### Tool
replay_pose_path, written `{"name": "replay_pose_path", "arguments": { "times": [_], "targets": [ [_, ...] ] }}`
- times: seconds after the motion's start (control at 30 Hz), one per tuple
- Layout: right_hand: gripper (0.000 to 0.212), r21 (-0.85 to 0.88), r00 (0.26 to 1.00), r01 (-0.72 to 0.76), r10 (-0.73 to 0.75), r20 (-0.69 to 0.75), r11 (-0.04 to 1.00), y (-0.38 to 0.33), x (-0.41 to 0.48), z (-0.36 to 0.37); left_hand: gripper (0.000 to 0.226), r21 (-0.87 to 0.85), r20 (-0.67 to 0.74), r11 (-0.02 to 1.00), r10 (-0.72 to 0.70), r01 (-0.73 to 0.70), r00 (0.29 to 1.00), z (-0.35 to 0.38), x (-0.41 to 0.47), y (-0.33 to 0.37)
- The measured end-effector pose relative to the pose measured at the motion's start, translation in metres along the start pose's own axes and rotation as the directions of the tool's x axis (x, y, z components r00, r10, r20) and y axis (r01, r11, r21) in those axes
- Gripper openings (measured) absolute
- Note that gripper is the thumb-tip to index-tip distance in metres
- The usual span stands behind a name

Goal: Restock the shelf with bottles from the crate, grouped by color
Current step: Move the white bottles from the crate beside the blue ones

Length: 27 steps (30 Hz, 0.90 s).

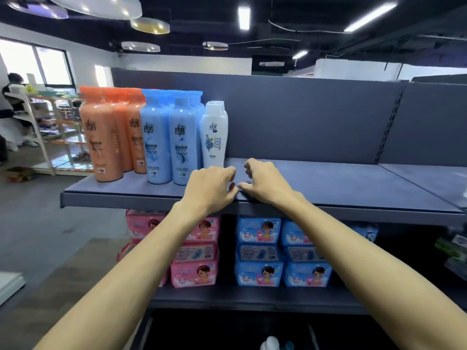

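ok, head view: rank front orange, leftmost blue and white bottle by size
1-2. Orange bottle and blue bottle: same height, orange slightly wider, too close to rank.
3. White bottle, clearly smallest.

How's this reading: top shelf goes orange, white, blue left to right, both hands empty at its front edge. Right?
Order is wrong. The head view shows orange bottles, then blue bottles, then white bottles, left to right on the shelf. The rest holds: left hand and right hand are empty at its front edge.
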State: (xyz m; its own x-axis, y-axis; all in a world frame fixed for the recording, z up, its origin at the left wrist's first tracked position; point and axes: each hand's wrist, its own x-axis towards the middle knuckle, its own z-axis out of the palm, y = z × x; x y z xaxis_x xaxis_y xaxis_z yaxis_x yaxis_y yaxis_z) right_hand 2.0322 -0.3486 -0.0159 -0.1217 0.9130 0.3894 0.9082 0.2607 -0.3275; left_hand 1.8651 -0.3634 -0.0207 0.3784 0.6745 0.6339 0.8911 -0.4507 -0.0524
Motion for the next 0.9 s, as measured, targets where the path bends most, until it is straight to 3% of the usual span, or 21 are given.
{"name": "replay_pose_path", "arguments": {
  "times": [0.17, 0.33, 0.43, 0.63, 0.9],
  "targets": [
    [0.040, -0.088, 0.989, 0.115, -0.122, -0.088, 0.990, 0.013, -0.058, -0.028, 0.019, -0.063, -0.029, 0.998, 0.023, -0.025, 0.999, -0.004, -0.017, 0.032],
    [0.036, -0.089, 0.930, 0.282, -0.295, -0.218, 0.955, 0.037, -0.134, -0.019, 0.024, -0.128, -0.148, 0.978, 0.143, -0.162, 0.979, 0.012, -0.063, 0.072],
    [0.039, -0.058, 0.926, 0.292, -0.298, -0.231, 0.955, 0.058, -0.168, 0.012, 0.022, -0.180, -0.075, 0.971, 0.146, -0.157, 0.986, 0.039, -0.090, 0.090],
    [0.047, -0.019, 0.992, 0.023, -0.021, 0.127, 1.000, 0.103, -0.215, 0.082, 0.016, -0.232, 0.208, 0.969, 0.136, -0.086, 0.969, 0.108, -0.138, 0.103],
    [0.051, -0.117, 0.831, -0.243, 0.268, 0.488, 0.963, 0.145, -0.269, 0.183, 0.017, -0.249, 0.528, 0.966, 0.079, 0.066, 0.845, 0.188, -0.219, 0.109]
  ]
}}
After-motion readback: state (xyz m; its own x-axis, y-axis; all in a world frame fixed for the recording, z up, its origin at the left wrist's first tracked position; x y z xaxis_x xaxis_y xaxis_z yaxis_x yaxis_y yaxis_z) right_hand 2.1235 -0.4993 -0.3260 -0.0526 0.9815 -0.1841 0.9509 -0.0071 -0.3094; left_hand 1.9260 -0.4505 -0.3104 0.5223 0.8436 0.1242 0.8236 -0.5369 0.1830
